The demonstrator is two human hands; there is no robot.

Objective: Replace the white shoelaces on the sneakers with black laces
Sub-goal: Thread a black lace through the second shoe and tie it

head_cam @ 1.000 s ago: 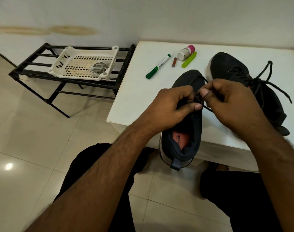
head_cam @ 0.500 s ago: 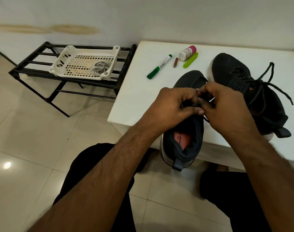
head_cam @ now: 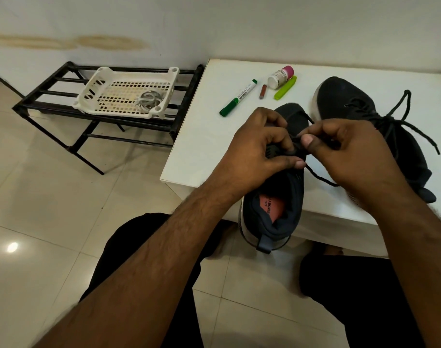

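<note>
A dark sneaker (head_cam: 277,209) with an orange insole lies at the front edge of the white table (head_cam: 204,146), heel toward me and hanging over the edge. My left hand (head_cam: 259,149) grips its tongue and upper. My right hand (head_cam: 350,156) pinches a black lace (head_cam: 319,178) at the eyelets, thumb against the left hand's fingers; a loose stretch of lace trails below it. A second dark sneaker (head_cam: 360,109) stands to the right, laced in black with loose ends. Pale laces (head_cam: 147,101) lie bundled in a white basket (head_cam: 109,101).
The basket sits on a black metal rack (head_cam: 51,104) left of the table. A green marker (head_cam: 238,100), a small brown stick (head_cam: 263,91), a pink-capped bottle (head_cam: 281,76) and a lime-green cap (head_cam: 286,87) lie at the table's back. My knees are below, over tiled floor.
My right hand has drawn slightly right and back from the left hand, exposing a length of black lace below it. The left hand keeps its grip on the shoe.
</note>
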